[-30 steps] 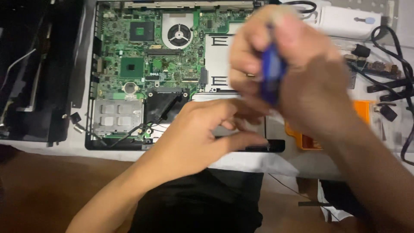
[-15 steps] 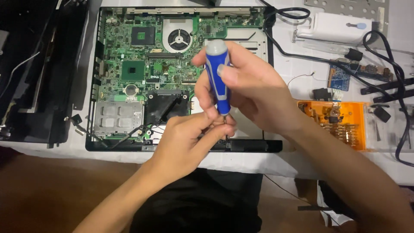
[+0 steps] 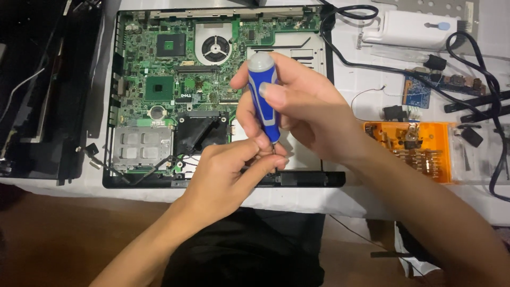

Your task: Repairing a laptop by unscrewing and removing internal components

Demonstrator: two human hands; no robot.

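An opened laptop base [image 3: 123, 180] lies on a white table, its green motherboard [image 3: 159, 79] and round fan [image 3: 215, 49] exposed. My right hand [image 3: 305, 109] grips a blue screwdriver [image 3: 264, 90] with a grey cap, held upright over the laptop's lower middle. My left hand [image 3: 231, 172] sits just below it, fingertips pinched around the screwdriver's tip, which is hidden between the fingers. A silver metal bay [image 3: 297, 53] shows behind my right hand.
An orange bit case [image 3: 425, 154] lies to the right, with a small blue circuit board [image 3: 417, 90], black cables [image 3: 478, 58] and a white box [image 3: 414, 29] beyond it. A black laptop panel [image 3: 37, 90] lies at the left. The table's front edge runs just below the laptop.
My right hand lowered and steadied from a blurred position close to the camera, bringing the screwdriver upright. My left fingers closed around its tip.
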